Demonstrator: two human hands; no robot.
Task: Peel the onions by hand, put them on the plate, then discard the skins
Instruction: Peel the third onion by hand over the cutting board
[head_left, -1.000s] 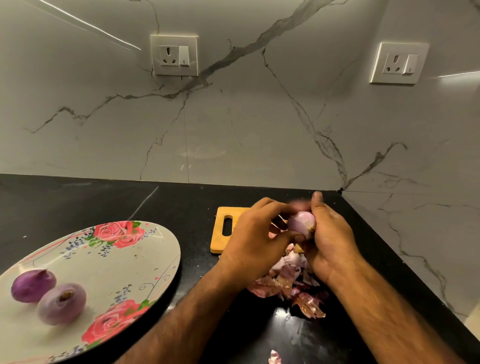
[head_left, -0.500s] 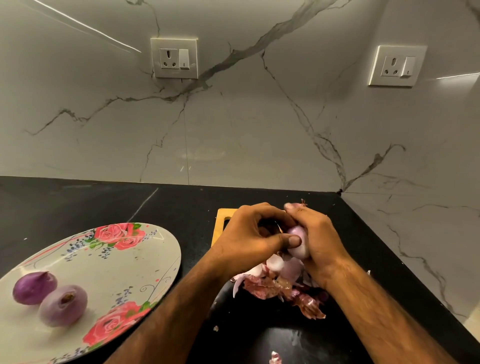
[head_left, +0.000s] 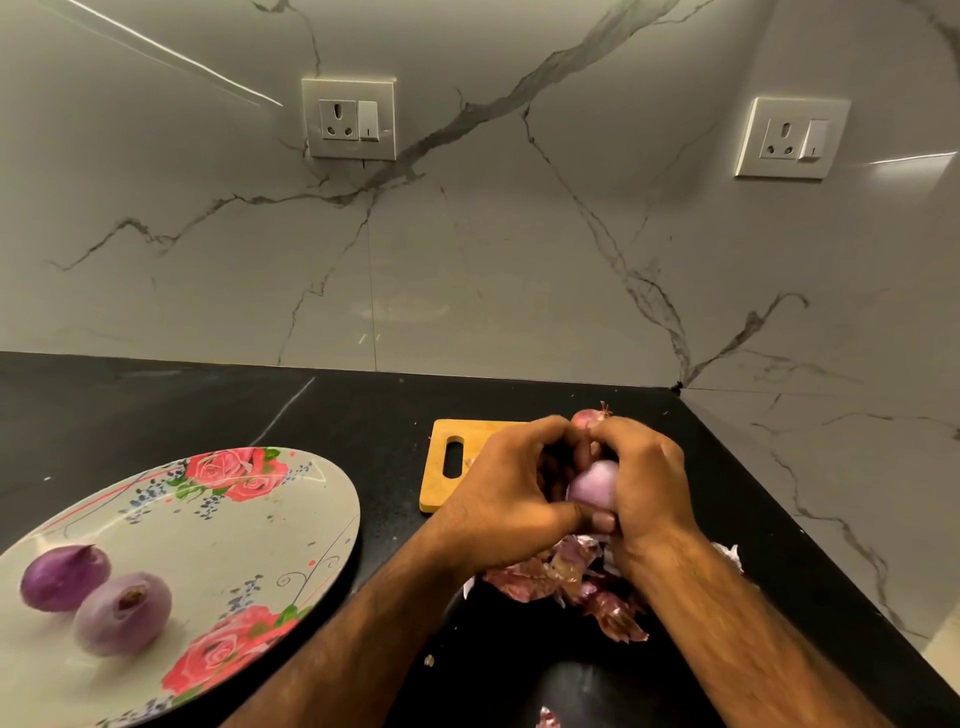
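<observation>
A pale onion (head_left: 592, 486) is gripped between the curled fingers of the left hand (head_left: 511, 499) and the right hand (head_left: 647, 478), above a pile of skins (head_left: 566, 577) beside the cutting board (head_left: 441, 483); two peeled onions (head_left: 122, 613) are seen on the plate (head_left: 291, 519) at the left

The left hand (head_left: 511, 499) and the right hand (head_left: 644, 483) curl round a pale purple, partly peeled onion (head_left: 592, 486), holding it between them above a heap of reddish papery onion skins (head_left: 561, 577) on the black stone countertop (head_left: 311, 415). Behind the hands lies a yellow wooden cutting board (head_left: 452, 467) with a slot handle. To the left, a cream rose-printed plate (head_left: 234, 525) carries two peeled purple onions (head_left: 65, 577), close beside each other.
</observation>
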